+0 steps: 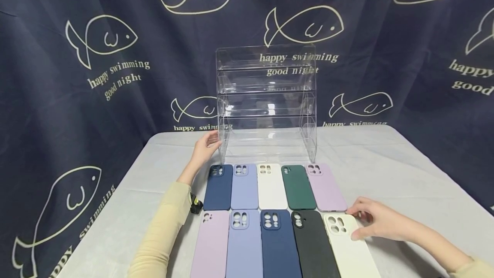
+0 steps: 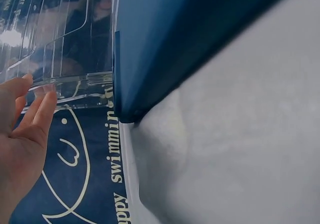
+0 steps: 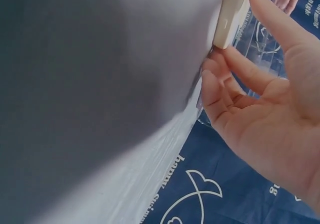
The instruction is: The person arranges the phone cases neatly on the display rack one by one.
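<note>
A clear plastic tiered rack (image 1: 266,137) stands at the back of the table. My left hand (image 1: 204,148) is at its left side, thumb and fingers apart, the fingertips right at the clear side panel (image 2: 75,86) in the left wrist view. At the front right, my right hand (image 1: 382,222) pinches a cream phone case (image 1: 345,243) near its upper right corner. Its thumb lies on the case's back and its other fingers are at the top edge. In the right wrist view, the case's pale side (image 3: 229,21) sits between thumb and fingertips.
Phone cases lie face down in two rows before the rack. The back row includes a navy case (image 1: 218,190), a green case (image 1: 299,190) and a lilac case (image 1: 328,190). A black case (image 1: 314,243) borders the cream one. Dark fish-print cloth (image 1: 115,140) hangs behind.
</note>
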Motion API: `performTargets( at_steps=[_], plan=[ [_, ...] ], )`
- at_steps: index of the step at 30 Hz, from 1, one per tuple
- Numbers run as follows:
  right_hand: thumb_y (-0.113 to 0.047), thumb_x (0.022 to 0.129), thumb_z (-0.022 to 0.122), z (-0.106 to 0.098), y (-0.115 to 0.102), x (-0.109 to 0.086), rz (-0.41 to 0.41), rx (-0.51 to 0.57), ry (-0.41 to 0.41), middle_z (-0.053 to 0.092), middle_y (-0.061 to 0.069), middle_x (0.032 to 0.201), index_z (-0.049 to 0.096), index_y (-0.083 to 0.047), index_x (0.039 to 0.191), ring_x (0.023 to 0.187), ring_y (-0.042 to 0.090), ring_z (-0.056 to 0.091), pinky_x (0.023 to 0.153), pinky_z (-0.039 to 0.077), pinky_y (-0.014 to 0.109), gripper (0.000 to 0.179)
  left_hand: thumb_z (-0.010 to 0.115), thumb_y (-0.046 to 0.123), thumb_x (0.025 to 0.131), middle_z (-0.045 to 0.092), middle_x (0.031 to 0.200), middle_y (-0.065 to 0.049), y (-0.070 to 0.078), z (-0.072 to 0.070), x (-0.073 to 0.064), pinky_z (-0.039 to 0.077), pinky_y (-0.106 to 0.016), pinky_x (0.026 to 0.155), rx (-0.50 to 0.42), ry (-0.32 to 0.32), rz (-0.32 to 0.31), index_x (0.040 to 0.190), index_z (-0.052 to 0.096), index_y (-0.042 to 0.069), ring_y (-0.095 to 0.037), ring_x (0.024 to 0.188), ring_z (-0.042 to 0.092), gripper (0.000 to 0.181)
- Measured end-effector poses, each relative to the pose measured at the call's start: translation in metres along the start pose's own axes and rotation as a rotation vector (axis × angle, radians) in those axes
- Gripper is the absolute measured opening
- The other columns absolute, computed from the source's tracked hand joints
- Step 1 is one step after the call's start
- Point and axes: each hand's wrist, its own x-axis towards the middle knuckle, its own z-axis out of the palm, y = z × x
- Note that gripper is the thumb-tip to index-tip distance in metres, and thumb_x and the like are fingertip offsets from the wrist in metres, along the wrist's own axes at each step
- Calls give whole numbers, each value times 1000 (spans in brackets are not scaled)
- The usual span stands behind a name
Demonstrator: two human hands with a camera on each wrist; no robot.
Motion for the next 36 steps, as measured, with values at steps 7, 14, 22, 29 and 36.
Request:
performTargets(
  at_steps=[7,14,22,29,36],
  plan=[
    [-28,61,84,2,-1,-1,26,-48,10,46,-9,80,62,-9,91,70,-2,41,53,38,17,41,62,2,88,55,123,-29,-5,3,2,48,-43,100,-35,5,9,128,48,-6,-41,113,56,43],
    [-20,70,81,-8,-3,-4,189,107,-149,50,-4,78,52,-2,90,69,-5,42,52,38,18,40,61,0,88,54,124,-30,-4,3,-1,47,-45,101,-50,-2,23,129,47,-7,-43,112,56,44],
    [-6,79,71,-27,-6,-1,195,292,-173,54,-10,79,55,4,98,63,-3,53,47,50,23,27,61,0,88,54,123,-30,-5,2,0,47,-43,102,-33,-11,42,130,46,-6,-42,111,56,45],
    [-4,90,58,-44,-10,7,255,353,-126,58,-6,89,54,7,113,78,2,63,61,60,32,26,61,4,89,58,118,-29,-7,-1,1,47,-42,101,19,-37,23,132,45,-4,-39,110,58,47],
    [-7,93,56,-63,-17,15,297,313,-16,60,-5,90,54,-3,118,80,5,65,65,60,32,25,62,5,88,59,116,-29,-10,-2,2,49,-44,98,15,-43,27,132,45,-3,-40,108,59,48]
  ],
)
